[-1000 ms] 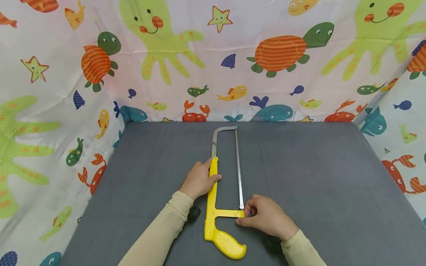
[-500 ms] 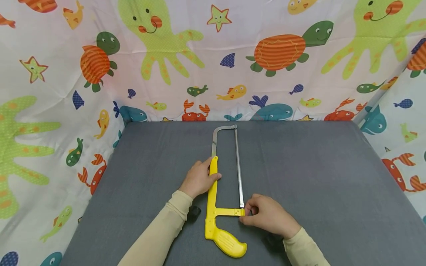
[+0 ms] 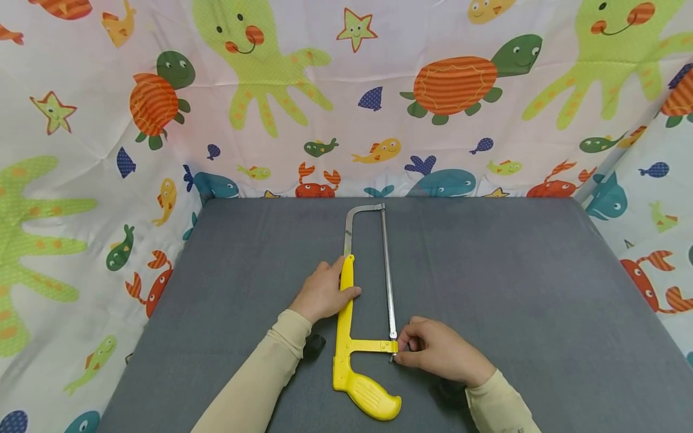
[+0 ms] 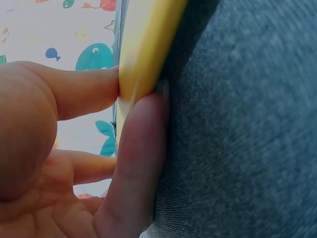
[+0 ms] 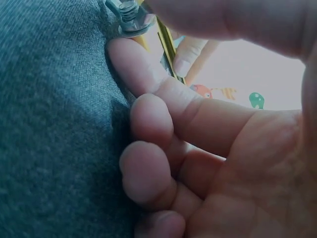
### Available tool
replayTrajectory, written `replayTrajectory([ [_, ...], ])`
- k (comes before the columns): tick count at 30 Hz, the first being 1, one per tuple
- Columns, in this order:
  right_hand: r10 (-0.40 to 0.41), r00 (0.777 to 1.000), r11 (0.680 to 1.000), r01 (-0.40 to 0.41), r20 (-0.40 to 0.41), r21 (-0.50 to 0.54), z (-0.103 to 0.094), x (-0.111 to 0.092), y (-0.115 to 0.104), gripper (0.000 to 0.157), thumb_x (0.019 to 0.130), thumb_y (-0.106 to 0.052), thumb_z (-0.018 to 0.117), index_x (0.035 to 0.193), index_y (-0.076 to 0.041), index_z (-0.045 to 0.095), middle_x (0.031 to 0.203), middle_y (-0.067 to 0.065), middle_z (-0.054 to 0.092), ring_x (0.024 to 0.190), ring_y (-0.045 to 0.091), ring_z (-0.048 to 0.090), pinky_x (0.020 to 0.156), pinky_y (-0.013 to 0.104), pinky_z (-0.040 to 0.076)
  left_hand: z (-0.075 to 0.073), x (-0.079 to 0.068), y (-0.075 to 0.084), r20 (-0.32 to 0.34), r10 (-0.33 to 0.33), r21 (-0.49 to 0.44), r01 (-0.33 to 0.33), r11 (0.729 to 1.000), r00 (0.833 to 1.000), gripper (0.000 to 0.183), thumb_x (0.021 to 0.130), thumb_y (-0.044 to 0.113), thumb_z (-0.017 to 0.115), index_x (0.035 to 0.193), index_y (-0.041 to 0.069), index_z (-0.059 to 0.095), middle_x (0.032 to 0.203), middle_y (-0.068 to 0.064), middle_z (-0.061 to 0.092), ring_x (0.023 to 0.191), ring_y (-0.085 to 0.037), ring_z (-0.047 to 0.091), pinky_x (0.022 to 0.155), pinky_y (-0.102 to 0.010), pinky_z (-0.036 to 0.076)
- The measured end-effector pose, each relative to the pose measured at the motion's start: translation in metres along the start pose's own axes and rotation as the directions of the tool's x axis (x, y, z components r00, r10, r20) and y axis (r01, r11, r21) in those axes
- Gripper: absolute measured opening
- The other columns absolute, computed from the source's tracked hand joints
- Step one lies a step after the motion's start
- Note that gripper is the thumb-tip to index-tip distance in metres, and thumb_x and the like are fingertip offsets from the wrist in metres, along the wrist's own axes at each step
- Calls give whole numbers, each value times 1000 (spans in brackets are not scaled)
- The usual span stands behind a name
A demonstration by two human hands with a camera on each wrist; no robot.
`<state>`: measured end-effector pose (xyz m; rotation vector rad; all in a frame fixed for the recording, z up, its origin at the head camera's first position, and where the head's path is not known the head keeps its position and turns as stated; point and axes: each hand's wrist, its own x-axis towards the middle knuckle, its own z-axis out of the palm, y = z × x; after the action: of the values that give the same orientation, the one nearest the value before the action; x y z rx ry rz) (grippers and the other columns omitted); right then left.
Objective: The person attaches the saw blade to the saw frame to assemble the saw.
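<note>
A hacksaw with a yellow handle, a metal front bow and a thin blade lies on the grey cloth, its bow pointing away. My left hand grips the yellow part of the frame; in the left wrist view, thumb and fingers pinch the yellow bar from both sides. At the near end of the blade, by the yellow crosspiece, my right hand pinches a small metal wing nut between thumb and index finger. Its other fingers are curled beside the cloth.
The grey cloth covers the table under the saw. A white curtain printed with sea animals hangs behind and at both sides. Dark wrist-worn pieces show beneath the sleeves.
My right thumb has drawn back slightly to the right, and the wing nut's end now shows past it. The left hand and the hacksaw have stayed nearly still.
</note>
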<state>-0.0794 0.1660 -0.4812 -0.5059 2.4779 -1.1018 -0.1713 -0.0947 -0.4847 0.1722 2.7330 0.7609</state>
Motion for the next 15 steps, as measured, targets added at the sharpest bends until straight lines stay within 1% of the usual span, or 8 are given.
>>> replayTrajectory([
  [7, 3, 1000, 1000, -3, 16, 12, -1, 0, 0, 16, 90, -29, 88, 86, -25, 72, 81, -1, 54, 67, 3, 48, 61, 22, 39, 0, -1, 1, 1, -15, -16, 15, 1000, 1000, 87, 100, 43, 77, 170, 10, 35, 130, -20, 58, 88, -25, 59, 74, -34, 52],
  [15, -16, 1000, 1000, 15, 9, 14, 1, -2, 0, 15, 90, -22, 88, 87, -23, 73, 81, -3, 53, 69, 2, 47, 62, 22, 38, 0, -1, 2, 4, -21, -29, 21, 999, 1000, 89, 100, 42, 78, 171, 11, 34, 133, -21, 56, 86, -25, 60, 71, -32, 52],
])
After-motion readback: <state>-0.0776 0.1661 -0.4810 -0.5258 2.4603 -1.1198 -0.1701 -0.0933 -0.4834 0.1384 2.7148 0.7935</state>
